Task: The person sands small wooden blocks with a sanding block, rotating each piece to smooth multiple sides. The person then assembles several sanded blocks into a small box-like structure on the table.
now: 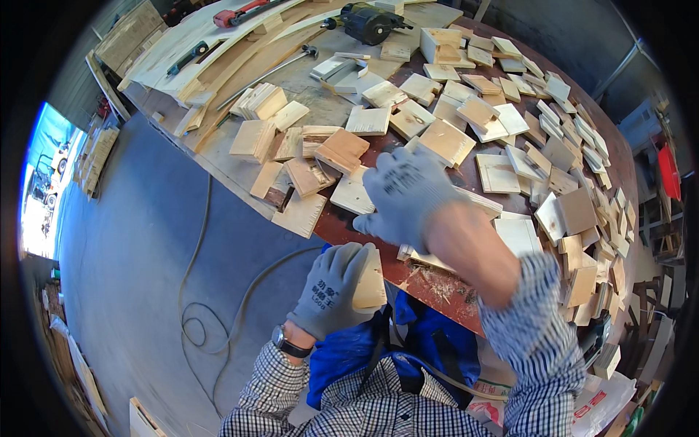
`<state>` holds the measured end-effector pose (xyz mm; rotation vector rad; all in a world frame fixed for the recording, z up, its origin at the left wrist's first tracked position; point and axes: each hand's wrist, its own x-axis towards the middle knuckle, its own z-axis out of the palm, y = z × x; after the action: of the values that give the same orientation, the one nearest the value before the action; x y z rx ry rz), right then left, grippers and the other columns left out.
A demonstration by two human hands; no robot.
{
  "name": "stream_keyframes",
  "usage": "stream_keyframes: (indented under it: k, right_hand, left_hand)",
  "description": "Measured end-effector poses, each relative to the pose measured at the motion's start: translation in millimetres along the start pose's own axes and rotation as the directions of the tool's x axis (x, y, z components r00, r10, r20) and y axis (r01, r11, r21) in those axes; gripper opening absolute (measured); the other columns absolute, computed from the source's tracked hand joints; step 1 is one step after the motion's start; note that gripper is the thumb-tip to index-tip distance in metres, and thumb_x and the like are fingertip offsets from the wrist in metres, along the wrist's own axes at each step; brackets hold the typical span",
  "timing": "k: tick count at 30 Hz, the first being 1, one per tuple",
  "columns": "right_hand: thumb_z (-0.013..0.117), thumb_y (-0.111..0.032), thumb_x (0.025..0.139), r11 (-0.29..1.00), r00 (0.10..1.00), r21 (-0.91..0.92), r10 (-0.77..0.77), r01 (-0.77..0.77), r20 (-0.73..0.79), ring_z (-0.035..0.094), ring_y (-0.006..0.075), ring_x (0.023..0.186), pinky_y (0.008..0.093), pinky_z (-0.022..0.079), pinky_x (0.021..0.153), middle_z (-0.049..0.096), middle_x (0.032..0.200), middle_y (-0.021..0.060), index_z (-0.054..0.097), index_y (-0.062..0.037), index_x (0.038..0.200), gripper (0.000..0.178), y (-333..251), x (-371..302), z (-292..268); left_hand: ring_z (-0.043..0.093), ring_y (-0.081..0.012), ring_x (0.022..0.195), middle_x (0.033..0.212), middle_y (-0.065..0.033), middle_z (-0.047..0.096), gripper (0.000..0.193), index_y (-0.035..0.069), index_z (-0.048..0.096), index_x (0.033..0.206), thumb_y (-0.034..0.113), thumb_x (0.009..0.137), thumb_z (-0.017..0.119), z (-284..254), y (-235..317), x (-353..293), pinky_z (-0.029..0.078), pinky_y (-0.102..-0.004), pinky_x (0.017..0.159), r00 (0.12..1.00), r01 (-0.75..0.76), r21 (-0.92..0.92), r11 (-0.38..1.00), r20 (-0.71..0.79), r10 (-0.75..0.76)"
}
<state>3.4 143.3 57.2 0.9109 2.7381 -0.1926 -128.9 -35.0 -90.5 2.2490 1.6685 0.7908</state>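
My left hand (333, 285), in a grey work glove, is closed around a small pale wooden block (371, 282) in front of my body, just off the table's near edge. My right hand (409, 191), gloved the same way, reaches over the table. Its thumb stands apart from its bent fingers, and nothing shows between them. Just left of its fingers lies a pale wooden block (354, 192). Beyond the knuckles is a wider wooden block (445, 143). Part of the pile is hidden under the hand and forearm.
Many wood offcuts (502, 122) cover the dark red tabletop (349, 227), with sawdust (429, 284) near its front edge. A hammer (309, 51), a black power tool (368, 23) and a red tool (234, 16) lie farther back. A cable (231, 331) loops across the floor at left.
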Motion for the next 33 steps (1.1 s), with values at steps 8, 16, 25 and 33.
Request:
stream_keyframes:
  k: [8,16,25,33]
  right_hand:
    - [0.082,-0.064,0.076,0.986,0.951,-0.126,0.138,-0.107,0.275,0.068,0.0359,0.127,0.0450,0.054,0.106,0.069,0.138,0.0210,0.063,0.0010,0.139,0.092,9,94,49]
    - [0.081,-0.048,0.074,0.916,0.958,0.359,0.081,-0.180,0.273,0.070,0.0264,0.101,0.0346,0.058,0.078,0.070,0.117,0.0235,0.059,0.0063,0.133,0.083,55,36,-42]
    - [0.087,-0.029,0.068,0.992,0.863,0.017,0.116,-0.124,-0.491,0.061,0.0420,0.117,0.0515,0.049,0.102,0.062,0.129,0.0210,0.056,-0.0016,0.133,0.077,67,-141,19]
    - [0.090,-0.036,0.075,0.948,0.826,0.217,0.312,-0.235,-0.470,0.054,0.0402,0.132,0.0528,0.044,0.108,0.056,0.146,0.0182,0.054,-0.0058,0.143,0.083,33,-140,130]
  left_hand:
    - [0.057,-0.0416,0.128,0.143,-0.0199,0.056,0.101,0.003,0.045,0.156,0.032,0.071,0.092,-6,2,20,0.049,-0.0529,0.108,0.999,0.048,-0.039,0.998,-0.002,-0.048]
    - [0.055,-0.0407,0.128,0.143,-0.0189,0.053,0.103,0.007,0.043,0.158,0.039,0.072,0.090,3,-30,59,0.048,-0.0525,0.107,0.999,-0.013,-0.033,0.999,-0.047,0.012]
    - [0.047,-0.0404,0.141,0.151,-0.0181,0.049,0.100,0.012,0.045,0.158,0.038,0.072,0.090,9,-58,105,0.043,-0.0526,0.115,0.990,-0.101,0.114,0.988,0.112,0.089]
    - [0.051,-0.0429,0.142,0.157,-0.0208,0.050,0.074,0.007,0.056,0.153,0.015,0.084,0.083,1,16,57,0.042,-0.0525,0.118,0.983,0.052,0.147,0.988,-0.183,-0.025]
